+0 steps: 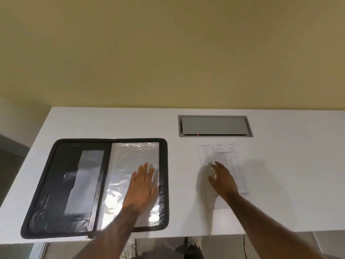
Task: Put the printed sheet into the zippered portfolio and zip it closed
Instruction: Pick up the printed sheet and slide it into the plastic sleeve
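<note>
The black zippered portfolio lies open and flat on the left of the white table. Its left half shows dark pockets, its right half a shiny clear sleeve. My left hand rests flat, fingers spread, on that clear sleeve. The printed sheet lies flat on the table to the right of the portfolio. My right hand sits on the sheet's lower left part with fingers spread and slightly curled; it holds nothing that I can see.
A grey recessed cable hatch with a small red light is set into the table behind the sheet. A yellow wall rises behind the table. The table's front edge runs just below the portfolio.
</note>
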Action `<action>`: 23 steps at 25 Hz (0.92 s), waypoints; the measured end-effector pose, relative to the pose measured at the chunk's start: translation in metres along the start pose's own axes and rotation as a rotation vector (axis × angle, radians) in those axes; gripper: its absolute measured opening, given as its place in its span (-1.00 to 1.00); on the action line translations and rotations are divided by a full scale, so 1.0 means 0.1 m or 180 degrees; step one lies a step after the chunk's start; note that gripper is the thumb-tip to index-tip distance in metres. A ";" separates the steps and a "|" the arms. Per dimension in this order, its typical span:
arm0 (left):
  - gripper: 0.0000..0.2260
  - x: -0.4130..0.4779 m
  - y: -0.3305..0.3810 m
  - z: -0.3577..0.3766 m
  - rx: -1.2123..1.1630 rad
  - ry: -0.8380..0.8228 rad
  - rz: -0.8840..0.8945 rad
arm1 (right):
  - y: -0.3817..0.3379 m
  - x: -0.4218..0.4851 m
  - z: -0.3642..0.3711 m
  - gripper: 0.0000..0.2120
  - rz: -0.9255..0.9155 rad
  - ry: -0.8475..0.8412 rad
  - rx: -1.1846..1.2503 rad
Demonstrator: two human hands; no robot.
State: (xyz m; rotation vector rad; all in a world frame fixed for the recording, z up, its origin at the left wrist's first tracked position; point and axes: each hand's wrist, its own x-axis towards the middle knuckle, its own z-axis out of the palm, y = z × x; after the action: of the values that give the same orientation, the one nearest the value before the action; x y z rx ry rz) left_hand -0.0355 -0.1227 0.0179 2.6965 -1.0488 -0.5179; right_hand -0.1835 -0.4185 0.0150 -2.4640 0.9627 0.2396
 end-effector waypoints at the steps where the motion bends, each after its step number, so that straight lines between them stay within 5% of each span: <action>1: -0.35 0.17 0.32 0.08 0.0023 -0.0147 0.0064 | 0.22 0.11 -0.15 -0.46 -0.0004 -0.0014 -0.0021; 8: -0.16 0.84 1.78 0.61 0.0010 -0.0866 0.0411 | 1.07 0.90 -0.83 -0.26 0.0098 -0.0524 -0.0226; 15: -0.10 0.90 1.95 0.86 0.0407 -0.1113 0.0434 | 1.29 1.41 -0.96 -0.15 -0.0260 -0.0950 -0.0606; 23: -0.10 0.89 2.03 0.82 0.0515 -0.1196 0.0246 | 1.30 1.56 -0.95 -0.32 -0.0251 -0.0568 -0.0322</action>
State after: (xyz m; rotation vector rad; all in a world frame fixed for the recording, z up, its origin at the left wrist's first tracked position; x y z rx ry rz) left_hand -0.1311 -0.3364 -0.0167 2.7451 -1.3339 -0.9937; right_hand -0.1577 -0.6407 -0.0013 -2.5148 0.7942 0.4834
